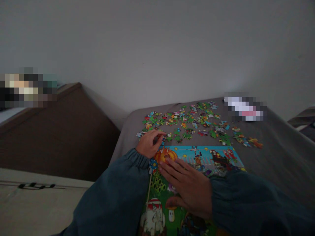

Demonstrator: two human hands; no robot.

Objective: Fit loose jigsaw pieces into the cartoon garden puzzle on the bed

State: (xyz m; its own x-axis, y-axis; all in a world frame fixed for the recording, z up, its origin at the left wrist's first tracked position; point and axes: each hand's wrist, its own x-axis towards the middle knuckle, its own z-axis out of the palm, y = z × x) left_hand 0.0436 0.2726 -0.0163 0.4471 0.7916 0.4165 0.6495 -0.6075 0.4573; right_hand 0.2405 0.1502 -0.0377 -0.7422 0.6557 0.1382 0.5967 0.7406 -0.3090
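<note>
A bright jigsaw picture (194, 151) with a blue top strip and cartoon figures on green lies on the grey cloth. My right hand (188, 183) rests flat on its left part, fingers stretched out below an orange pumpkin. Just beyond the picture's upper left corner is my left hand (150, 143), with fingers curled and thumb bent in. Whatever is in those fingers, if anything, is hidden. A small blue bit (162, 142) shows right by its thumb, too small to make out. Many loose jigsaw pieces (183, 125) are spread past both hands.
The grey cloth (265, 157) covers the surface under the puzzle. A blurred-out object (243, 108) lies at its far right. On the left stands a dark brown cabinet side (56, 137), with a pale drawer front (36, 206) below. A plain wall rises behind.
</note>
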